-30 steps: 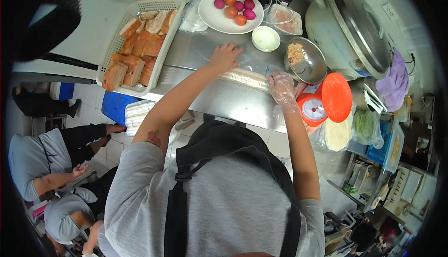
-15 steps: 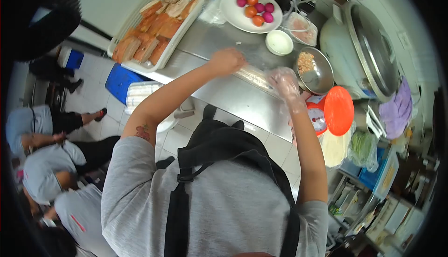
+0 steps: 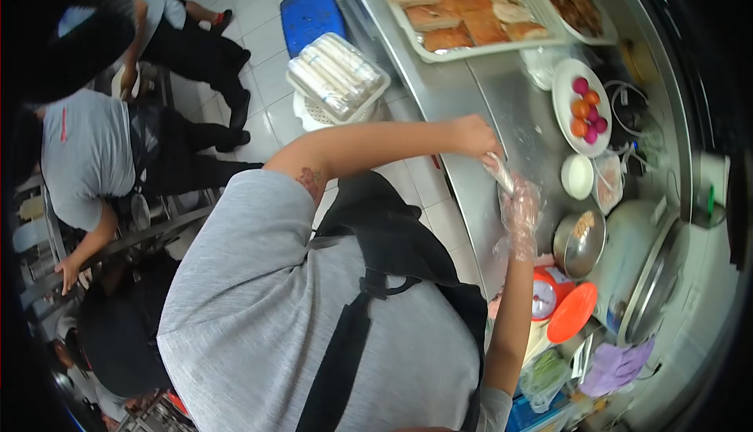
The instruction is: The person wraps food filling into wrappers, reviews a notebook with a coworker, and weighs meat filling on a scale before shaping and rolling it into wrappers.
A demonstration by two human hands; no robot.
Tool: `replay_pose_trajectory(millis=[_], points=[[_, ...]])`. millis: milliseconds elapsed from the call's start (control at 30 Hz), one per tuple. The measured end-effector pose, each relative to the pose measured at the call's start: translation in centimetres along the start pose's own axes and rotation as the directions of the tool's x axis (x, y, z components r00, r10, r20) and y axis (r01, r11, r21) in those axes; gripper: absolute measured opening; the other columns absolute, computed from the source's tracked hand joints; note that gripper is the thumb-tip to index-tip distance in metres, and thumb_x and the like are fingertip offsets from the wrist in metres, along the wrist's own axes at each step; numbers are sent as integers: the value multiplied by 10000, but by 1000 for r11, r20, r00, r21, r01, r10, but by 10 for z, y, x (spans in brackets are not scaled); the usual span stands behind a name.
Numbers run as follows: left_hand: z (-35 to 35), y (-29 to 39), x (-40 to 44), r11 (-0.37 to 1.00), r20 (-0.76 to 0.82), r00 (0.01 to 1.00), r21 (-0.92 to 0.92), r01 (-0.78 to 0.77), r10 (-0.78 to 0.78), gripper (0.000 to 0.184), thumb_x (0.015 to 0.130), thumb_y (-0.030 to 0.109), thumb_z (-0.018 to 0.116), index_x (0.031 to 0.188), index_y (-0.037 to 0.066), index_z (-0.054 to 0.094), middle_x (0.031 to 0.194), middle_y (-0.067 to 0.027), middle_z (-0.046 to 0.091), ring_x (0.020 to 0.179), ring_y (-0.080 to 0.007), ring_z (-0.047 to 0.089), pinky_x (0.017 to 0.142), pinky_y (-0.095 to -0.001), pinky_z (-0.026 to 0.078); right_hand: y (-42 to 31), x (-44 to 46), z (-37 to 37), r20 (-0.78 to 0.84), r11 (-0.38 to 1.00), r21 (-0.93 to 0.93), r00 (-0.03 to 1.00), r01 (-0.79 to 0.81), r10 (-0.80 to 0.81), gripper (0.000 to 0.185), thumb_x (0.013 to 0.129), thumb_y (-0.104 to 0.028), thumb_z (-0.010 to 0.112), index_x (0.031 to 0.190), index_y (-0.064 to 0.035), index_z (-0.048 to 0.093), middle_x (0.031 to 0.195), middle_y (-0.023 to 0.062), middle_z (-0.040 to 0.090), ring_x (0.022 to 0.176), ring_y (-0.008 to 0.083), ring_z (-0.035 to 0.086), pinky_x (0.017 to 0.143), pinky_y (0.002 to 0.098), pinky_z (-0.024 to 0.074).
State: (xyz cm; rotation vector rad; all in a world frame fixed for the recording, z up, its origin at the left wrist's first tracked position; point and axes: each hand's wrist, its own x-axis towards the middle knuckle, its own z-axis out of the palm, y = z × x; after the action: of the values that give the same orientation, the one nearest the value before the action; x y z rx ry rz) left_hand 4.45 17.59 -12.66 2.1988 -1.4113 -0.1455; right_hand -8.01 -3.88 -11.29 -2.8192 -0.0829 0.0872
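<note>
A slim, pale roll in clear plastic wrap is held between my two hands over the steel table. My bare left hand is closed around one end of it. My right hand, in a clear plastic glove, grips the other end; its fingertips are partly hidden by the glove's glare. The roll slants, and most of it is covered by the hands. Close to my right hand is a metal bowl with chopped nuts or similar bits. A small white bowl stands beyond it.
A basket of roasted meat slabs sits at the table's far end. A plate of purple and orange balls stands along the back. Nearby are a red scale and a large pot. Wrapped rolls fill a basket behind; co-workers stand left.
My view has swung to the left, bringing the basket of wrapped rolls into fuller sight. The roll has come off the tabletop, and my hands are now closer together on it.
</note>
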Motion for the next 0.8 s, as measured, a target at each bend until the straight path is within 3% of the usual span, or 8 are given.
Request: replay_pose_trajectory(millis=[167, 267, 367, 433, 567, 667, 767, 800], points=[[-48, -24, -91, 908, -3, 915, -124, 400, -403, 376, 820, 555, 594, 847, 196, 702, 765, -90, 666, 757, -291, 633, 648, -384, 480, -103, 32, 6, 336, 986, 52, 932, -161, 134, 368, 821, -306, 677, 1102, -75, 617, 950, 227, 634, 892, 356, 615, 765, 458, 481], [-84, -58, -168, 680, -35, 745, -439, 587, -666, 349, 807, 492, 657, 903, 160, 707, 840, -90, 685, 821, -271, 648, 727, -363, 494, -183, 68, 30, 435, 959, 244, 900, -146, 26, 410, 825, -363, 669, 1115, -78, 620, 956, 218, 646, 923, 346, 621, 783, 439, 477], [-74, -131, -255, 545, -73, 686, -670, 504, -724, 354, 783, 402, 716, 968, 102, 697, 935, -92, 689, 908, -227, 645, 830, -339, 482, -261, 126, 56, 551, 824, 525, 823, -213, -138, 482, 815, -394, 668, 1161, -64, 604, 990, 207, 649, 949, 324, 623, 830, 420, 462], [-62, -180, -305, 443, -34, 620, -729, 521, -784, 401, 759, 359, 751, 1012, 57, 678, 997, -93, 679, 973, -202, 626, 887, -320, 459, -283, 167, 112, 646, 870, 451, 746, -201, -162, 529, 809, -406, 669, 1192, -51, 587, 1043, 202, 642, 988, 309, 614, 872, 404, 448], [-38, -267, -374, 272, -105, 267, -627, 730, -958, 426, 744, 377, 741, 1029, 67, 677, 998, -163, 672, 957, -295, 642, 866, -359, 480, -313, 222, 230, 597, 838, 529, 761, -136, -253, 556, 818, -391, 660, 1231, -32, 560, 1144, 196, 616, 1067, 299, 585, 935, 382, 426], [-20, -320, -403, 199, -155, 134, -564, 802, -979, 482, 745, 353, 746, 1129, 84, 634, 1005, -168, 652, 968, -267, 614, 857, -338, 472, -326, 240, 300, 583, 746, 607, 791, -272, -186, 523, 834, -330, 643, 1257, -39, 544, 1174, 201, 603, 1110, 307, 566, 967, 369, 412], [-4, -343, -416, 279, -232, 190, -461, 843, -954, 570, 720, 363, 757, 1191, 89, 592, 1041, -188, 600, 1003, -312, 569, 891, -364, 453, -321, 236, 358, 496, 685, 662, 863, -303, -97, 485, 840, -264, 626, 1262, -41, 542, 1174, 209, 600, 1121, 311, 561, 976, 362, 407], [0, -346, -419, 313, -230, 229, -452, 836, -946, 633, 687, 367, 772, 1217, 84, 571, 1051, -186, 558, 1032, -333, 529, 910, -394, 434, -327, 241, 339, 579, 728, 565, 815, -388, -16, 464, 836, -223, 613, 1261, -48, 547, 1182, 194, 606, 1112, 295, 572, 971, 353, 415]])
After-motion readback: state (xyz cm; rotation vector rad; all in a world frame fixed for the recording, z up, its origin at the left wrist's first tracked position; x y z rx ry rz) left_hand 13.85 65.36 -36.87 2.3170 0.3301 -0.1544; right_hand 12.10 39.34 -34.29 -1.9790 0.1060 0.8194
